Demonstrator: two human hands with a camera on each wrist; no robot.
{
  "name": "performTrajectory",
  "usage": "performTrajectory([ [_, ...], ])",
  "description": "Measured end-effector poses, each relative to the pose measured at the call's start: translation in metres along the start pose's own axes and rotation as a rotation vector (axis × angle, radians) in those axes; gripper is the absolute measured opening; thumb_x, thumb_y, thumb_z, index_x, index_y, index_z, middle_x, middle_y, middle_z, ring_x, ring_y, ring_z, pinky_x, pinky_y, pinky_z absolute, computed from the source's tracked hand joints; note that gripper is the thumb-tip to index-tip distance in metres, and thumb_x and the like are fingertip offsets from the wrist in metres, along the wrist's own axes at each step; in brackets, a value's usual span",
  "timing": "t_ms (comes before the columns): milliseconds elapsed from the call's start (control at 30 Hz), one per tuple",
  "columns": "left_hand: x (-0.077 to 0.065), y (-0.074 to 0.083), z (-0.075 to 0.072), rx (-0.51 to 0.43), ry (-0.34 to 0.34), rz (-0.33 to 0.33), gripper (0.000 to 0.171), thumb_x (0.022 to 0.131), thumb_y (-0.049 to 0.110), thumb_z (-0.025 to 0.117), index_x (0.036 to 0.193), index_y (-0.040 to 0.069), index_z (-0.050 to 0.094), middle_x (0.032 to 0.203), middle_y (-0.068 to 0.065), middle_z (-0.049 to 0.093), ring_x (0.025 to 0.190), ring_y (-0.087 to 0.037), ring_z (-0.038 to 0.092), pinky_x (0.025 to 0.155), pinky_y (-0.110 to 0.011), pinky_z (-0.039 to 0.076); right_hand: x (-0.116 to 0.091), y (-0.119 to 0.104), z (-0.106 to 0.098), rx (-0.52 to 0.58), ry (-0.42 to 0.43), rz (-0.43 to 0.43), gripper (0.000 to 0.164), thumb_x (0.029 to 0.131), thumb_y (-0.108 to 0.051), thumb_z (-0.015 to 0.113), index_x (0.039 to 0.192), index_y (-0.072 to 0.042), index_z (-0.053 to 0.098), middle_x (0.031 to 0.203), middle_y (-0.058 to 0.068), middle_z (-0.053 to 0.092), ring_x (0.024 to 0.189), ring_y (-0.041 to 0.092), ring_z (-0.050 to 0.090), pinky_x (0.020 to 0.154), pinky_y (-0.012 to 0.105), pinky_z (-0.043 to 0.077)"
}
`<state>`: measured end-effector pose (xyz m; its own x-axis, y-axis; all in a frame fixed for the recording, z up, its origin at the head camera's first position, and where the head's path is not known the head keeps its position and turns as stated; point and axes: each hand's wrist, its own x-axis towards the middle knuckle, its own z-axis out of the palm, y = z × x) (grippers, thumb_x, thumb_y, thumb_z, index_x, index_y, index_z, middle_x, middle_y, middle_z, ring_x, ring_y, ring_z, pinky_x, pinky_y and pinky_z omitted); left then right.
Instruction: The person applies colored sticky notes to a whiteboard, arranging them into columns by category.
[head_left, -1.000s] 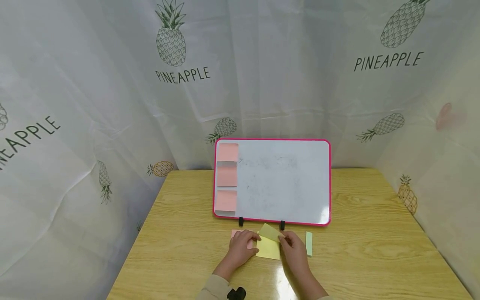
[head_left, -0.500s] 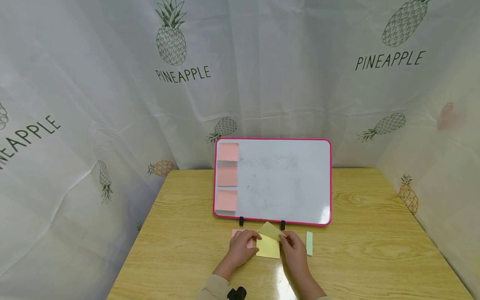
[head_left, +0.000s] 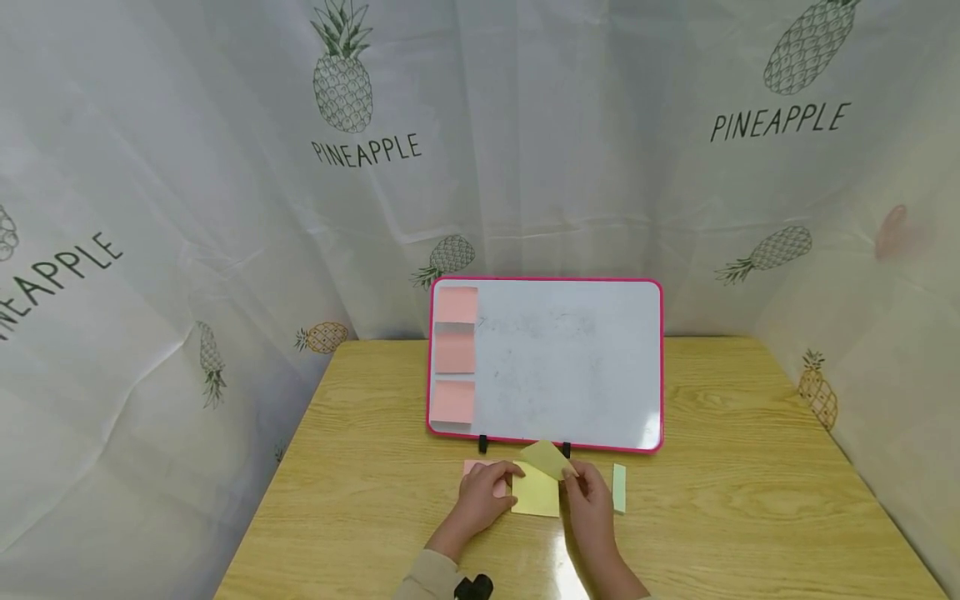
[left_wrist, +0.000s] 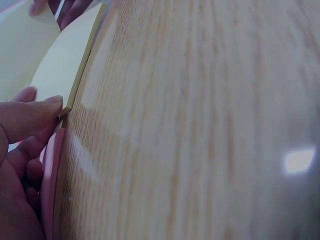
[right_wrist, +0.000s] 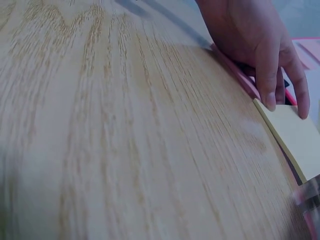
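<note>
A yellow sticky note pad [head_left: 536, 498] lies on the table in front of the whiteboard. My left hand [head_left: 478, 500] holds the pad at its left side, thumb at the near corner and a finger at the far one. The top yellow sticky note [head_left: 546, 457] is peeled up and tilts toward the board. Its right corner is pinched between the thumb and fingers of my right hand [head_left: 591, 504]. Under my left hand a pink sticky note pad [left_wrist: 52, 180] is partly hidden. To the right of my right hand lies a narrow light green pad [head_left: 618, 488].
Behind the pads a whiteboard [head_left: 562, 367] with a pink frame stands tilted on black feet [head_left: 483, 443]. Three pink sticky notes [head_left: 454, 352] run down its left edge. The wooden table [head_left: 750, 500] reaches back to a pineapple-print curtain [head_left: 555, 167].
The lifted yellow note has shifted a little to the right and tilted further, along with my right fingers. My left hand has stayed in place on the pad.
</note>
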<state>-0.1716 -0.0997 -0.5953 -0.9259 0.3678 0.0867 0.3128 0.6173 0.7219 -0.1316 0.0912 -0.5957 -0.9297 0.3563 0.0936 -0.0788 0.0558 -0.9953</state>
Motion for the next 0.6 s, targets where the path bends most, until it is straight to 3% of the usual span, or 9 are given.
performTrajectory([
  [600, -0.0005, 0.001, 0.0015, -0.009, -0.011, -0.017, 0.04, 0.081, 0.009, 0.078, 0.115, 0.027, 0.065, 0.088, 0.016, 0.053, 0.086, -0.009, 0.041, 0.08, -0.042, 0.031, 0.0011, -0.0048, -0.0015, 0.063, 0.01, 0.029, 0.017, 0.098, -0.009, 0.059, 0.106, 0.005, 0.063, 0.101, 0.018, 0.064, 0.087, 0.018, 0.063, 0.074, 0.022, 0.053],
])
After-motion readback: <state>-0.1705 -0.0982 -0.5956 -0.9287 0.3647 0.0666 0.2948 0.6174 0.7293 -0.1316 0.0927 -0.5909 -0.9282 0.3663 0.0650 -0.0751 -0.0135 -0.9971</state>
